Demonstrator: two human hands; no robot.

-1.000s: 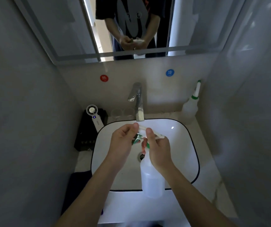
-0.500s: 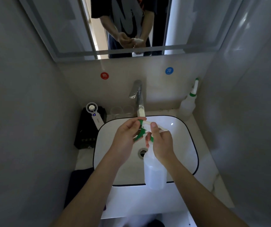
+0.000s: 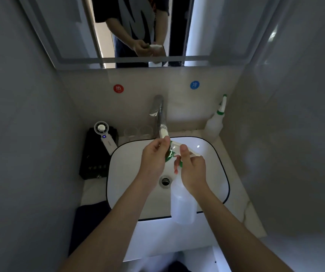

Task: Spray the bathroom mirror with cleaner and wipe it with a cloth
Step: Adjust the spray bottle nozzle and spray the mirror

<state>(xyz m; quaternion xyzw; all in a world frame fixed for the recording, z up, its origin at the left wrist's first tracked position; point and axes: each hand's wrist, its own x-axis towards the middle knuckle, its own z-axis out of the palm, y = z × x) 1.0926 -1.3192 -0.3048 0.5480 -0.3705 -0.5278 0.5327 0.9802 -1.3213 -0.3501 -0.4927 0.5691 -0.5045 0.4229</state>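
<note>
Bottles [image 3: 183,207] [image 3: 213,125] 2, hands [image 3: 153,160] [image 3: 194,171] 2, mirror [image 3: 69,36] 1

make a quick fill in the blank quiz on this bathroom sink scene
The right hand holds the spray bottle above the ____.
The left hand pinches its ____ nozzle.
The wall sticker right of the faucet is ____.
A second bottle stands in the back ____ corner of the counter.
Missing: sink; green; blue; right.

Spray btl [image 3: 183,205] over sink [image 3: 214,165], faucet [image 3: 160,116] behind.
</note>
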